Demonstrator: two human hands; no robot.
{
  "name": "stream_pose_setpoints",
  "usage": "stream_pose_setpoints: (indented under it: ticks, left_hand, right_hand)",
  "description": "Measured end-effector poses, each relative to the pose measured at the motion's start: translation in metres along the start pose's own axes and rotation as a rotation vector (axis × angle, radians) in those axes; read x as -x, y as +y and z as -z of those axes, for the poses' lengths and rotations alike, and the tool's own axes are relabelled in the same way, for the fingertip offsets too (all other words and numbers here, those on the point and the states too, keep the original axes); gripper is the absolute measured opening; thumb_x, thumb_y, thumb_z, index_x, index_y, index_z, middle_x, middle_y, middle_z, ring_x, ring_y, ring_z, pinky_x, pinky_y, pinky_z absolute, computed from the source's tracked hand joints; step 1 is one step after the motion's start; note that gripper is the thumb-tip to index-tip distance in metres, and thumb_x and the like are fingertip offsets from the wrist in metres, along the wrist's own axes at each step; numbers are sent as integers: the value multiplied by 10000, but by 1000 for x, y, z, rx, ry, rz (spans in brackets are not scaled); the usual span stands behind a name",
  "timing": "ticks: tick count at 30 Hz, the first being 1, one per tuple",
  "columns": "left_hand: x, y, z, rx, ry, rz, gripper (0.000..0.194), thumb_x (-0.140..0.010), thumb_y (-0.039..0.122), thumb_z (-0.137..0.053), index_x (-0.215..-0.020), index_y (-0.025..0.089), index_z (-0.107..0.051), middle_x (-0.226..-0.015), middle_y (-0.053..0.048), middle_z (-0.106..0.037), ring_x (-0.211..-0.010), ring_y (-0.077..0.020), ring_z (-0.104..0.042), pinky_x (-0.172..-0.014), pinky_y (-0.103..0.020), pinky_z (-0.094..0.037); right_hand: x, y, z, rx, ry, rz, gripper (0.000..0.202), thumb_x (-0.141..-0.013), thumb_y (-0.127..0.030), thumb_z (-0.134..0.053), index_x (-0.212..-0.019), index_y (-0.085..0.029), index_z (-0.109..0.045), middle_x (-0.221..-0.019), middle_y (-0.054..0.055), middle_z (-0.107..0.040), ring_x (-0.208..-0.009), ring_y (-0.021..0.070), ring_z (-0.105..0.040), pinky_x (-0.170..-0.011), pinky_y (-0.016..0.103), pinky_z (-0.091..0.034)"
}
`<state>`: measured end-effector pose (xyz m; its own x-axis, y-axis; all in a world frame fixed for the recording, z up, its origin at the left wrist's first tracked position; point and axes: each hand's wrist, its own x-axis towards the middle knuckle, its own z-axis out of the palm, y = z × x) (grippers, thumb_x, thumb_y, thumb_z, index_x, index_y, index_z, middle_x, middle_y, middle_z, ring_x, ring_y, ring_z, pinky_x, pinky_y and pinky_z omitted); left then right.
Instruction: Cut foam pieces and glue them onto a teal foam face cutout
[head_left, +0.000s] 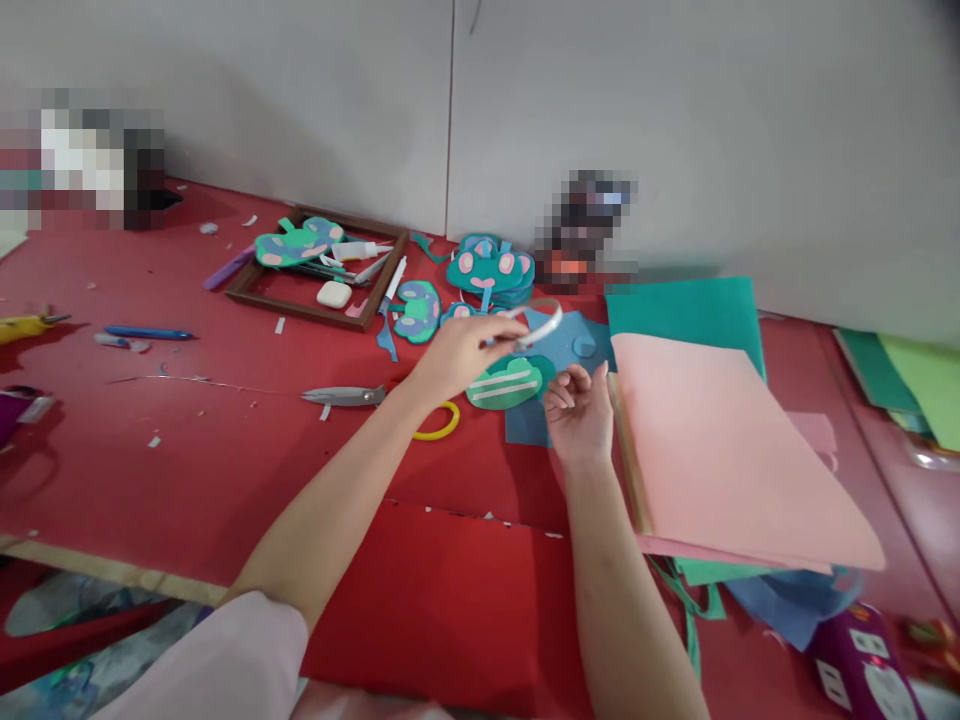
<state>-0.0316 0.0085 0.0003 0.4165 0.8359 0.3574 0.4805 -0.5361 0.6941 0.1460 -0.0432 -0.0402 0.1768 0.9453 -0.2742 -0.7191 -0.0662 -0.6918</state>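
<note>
My left hand (459,355) pinches a thin white ring, which looks like a nearly used-up roll of tape (553,322), above the foam pieces. Below it lies a green cloud-shaped foam piece (499,388) bearing pale strips. To its right my right hand (583,415) is raised with fingers loosely curled and thumb apart; I see nothing in it. Blue foam sheets (529,424) lie beneath and behind the hands. Grey-bladed scissors (343,396) with a yellow handle loop lie partly under my left forearm.
A brown frame tray (300,310) holds a glue bottle, white case and foam shape. Decorated teal foam pieces (491,268) are stacked near the wall. Pink sheets (739,450) lie right, over green ones. A blue pen (148,332) is left; a purple power strip (862,660) sits lower right.
</note>
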Motion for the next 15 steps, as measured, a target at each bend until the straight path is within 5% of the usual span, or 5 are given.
stream_pose_setpoints:
  ticks: [3, 9, 15]
  left_hand:
    - [-1, -21, 11, -111, 325, 119, 216, -853, 186, -547, -1028, 214, -671, -1011, -25, -703, -886, -144, -645, -792, -250, -503]
    - [9, -74, 33, -286, 740, 294, 276, -881, 169, -470, -1100, 206, -634, -1100, -60, -645, -1088, -188, -584, -1005, -327, -435]
    - [15, -98, 36, -358, 705, 561, 468, -780, 137, -582, -1244, 116, -532, -1376, -171, -447, -1324, -297, -371, -1126, -433, -290]
  right_hand:
    - [-1, 0, 1, 29, -3, 11, 356, -808, -529, -575, -698, -192, -607, -581, -46, -495, -435, 41, -377, -390, 175, -356]
    - [-2, 3, 4, 8, -11, -8, 289, -795, -464, -620, -704, -190, -599, -593, -52, -510, -438, 34, -386, -411, 178, -374]
    - [-2, 5, 3, -30, 5, -55, 215, -735, -357, -695, -697, -163, -608, -600, -54, -516, -456, 22, -405, -420, 154, -373]
